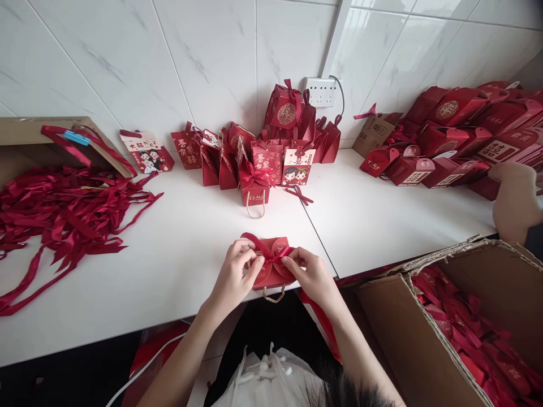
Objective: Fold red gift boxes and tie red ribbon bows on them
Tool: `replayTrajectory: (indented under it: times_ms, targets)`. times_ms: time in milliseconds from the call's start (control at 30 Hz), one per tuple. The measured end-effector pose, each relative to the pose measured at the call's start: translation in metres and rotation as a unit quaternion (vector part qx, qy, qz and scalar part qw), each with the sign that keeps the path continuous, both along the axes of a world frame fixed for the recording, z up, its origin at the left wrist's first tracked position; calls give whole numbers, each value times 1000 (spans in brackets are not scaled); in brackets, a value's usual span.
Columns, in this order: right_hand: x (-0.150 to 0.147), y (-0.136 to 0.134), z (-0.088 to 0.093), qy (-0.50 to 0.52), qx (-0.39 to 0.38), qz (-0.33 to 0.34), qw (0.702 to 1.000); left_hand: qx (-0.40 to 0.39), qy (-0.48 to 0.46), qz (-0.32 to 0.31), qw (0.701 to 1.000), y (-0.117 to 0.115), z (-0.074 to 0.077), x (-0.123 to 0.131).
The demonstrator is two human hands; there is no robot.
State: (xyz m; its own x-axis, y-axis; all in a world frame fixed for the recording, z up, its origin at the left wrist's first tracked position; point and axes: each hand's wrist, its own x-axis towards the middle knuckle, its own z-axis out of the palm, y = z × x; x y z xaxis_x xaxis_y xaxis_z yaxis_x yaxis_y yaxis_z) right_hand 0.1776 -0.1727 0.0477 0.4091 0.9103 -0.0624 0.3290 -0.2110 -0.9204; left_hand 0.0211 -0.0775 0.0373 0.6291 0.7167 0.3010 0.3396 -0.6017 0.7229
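At the table's front edge lies a small red gift box point(278, 277) with gold print and a gold cord handle point(274, 297) toward me. A dark red ribbon point(271, 257) crosses its top and is looped at the middle. My left hand point(241, 265) pinches the ribbon left of the knot, and one loop rises behind its fingers. On the other side my right hand point(307, 270) pinches the ribbon close to the box's right edge. Beyond them stands a similar red box with a ribbon bow point(255, 183).
Loose red ribbons point(72, 209) spill from a carton at left. Red gift boxes point(282, 110) stand along the wall; more are piled at right point(458, 135). An open cardboard box point(394, 305) holds red boxes below right. Another person's arm point(515, 198) reaches in at right.
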Motion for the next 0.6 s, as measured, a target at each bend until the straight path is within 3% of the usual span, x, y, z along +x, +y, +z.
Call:
replayTrajectory:
  times_ms: [200, 433, 600]
  targets:
    - [20, 1, -4, 24, -25, 56, 998, -21, 8, -38, 999, 9, -1, -5]
    - [35, 2, -12, 25, -35, 71, 997, -55, 17, -26, 998, 9, 0, -8]
    - [48, 1, -23, 27, -36, 55, 997, 66, -9, 18, 998, 3, 7, -5]
